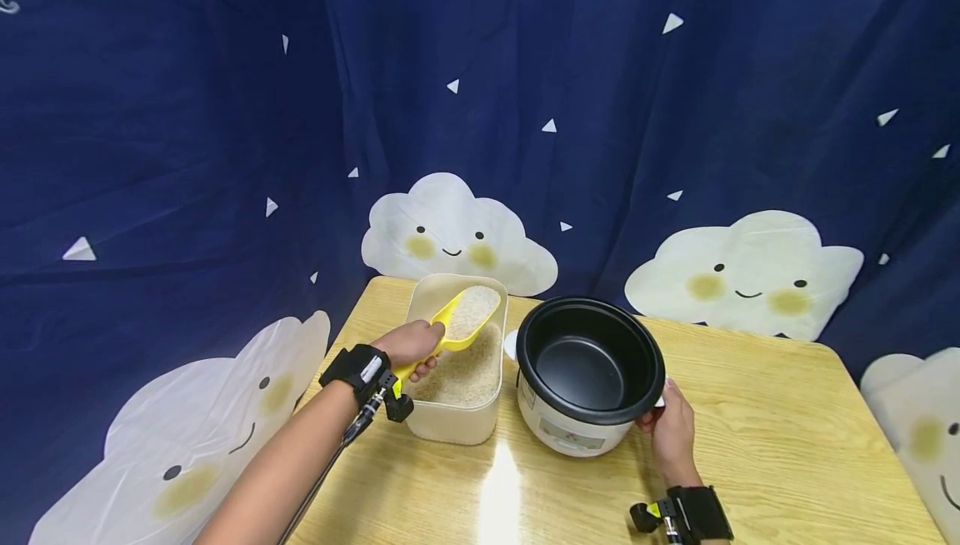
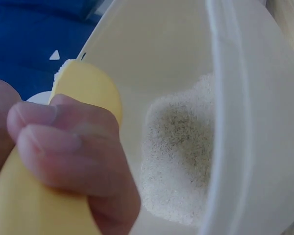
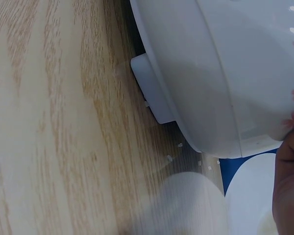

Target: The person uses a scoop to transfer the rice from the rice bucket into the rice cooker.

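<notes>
My left hand [image 1: 410, 343] grips the handle of a yellow scoop [image 1: 459, 343], which is heaped with white rice [image 1: 474, 310]. The scoop is held over a cream, open-topped rice bin [image 1: 453, 426], with more rice [image 1: 468, 378] lying inside. In the left wrist view, fingers curl round the scoop beside the bin's wall. To the right stands a lidless white rice cooker [image 1: 573, 437] with a dark inner pot [image 1: 581, 370]; no rice shows in the pot. My right hand [image 1: 673, 432] holds the cooker by its right side handle.
Both vessels stand on a light wooden table [image 1: 780, 437], the bin near its back left. A few loose grains [image 3: 169, 158] lie by the cooker's base in the right wrist view. Behind the table hangs a blue curtain [image 1: 465, 137] with cloud faces.
</notes>
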`<state>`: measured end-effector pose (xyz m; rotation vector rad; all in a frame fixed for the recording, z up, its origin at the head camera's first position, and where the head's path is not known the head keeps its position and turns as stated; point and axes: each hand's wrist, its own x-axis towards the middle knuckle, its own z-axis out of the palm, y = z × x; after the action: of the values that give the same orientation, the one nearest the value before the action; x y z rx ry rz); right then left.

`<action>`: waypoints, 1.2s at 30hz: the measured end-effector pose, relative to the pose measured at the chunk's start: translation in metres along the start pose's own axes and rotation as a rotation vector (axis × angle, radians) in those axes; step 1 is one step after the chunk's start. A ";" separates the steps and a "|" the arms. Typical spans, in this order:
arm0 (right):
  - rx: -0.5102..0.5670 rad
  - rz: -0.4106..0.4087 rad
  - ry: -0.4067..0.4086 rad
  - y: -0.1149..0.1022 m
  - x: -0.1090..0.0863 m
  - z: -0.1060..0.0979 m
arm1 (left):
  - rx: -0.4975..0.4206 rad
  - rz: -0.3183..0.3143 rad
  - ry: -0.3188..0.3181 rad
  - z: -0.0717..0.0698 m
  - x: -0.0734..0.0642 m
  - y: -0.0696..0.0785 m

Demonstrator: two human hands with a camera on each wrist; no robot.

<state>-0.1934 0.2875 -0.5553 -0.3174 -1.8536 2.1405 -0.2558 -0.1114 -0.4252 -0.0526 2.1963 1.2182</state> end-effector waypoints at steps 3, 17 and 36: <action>-0.020 0.000 0.005 0.001 0.000 0.000 | -0.011 0.001 -0.009 0.000 0.001 -0.002; -0.052 -0.014 -0.001 0.001 0.001 -0.002 | -0.076 0.038 -0.006 0.008 -0.001 0.003; -0.031 -0.032 -0.017 0.002 0.001 -0.003 | 0.019 0.118 -0.049 0.025 -0.016 0.047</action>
<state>-0.1932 0.2898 -0.5576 -0.2760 -1.8902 2.1011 -0.2459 -0.0691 -0.3903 0.1144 2.1942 1.2492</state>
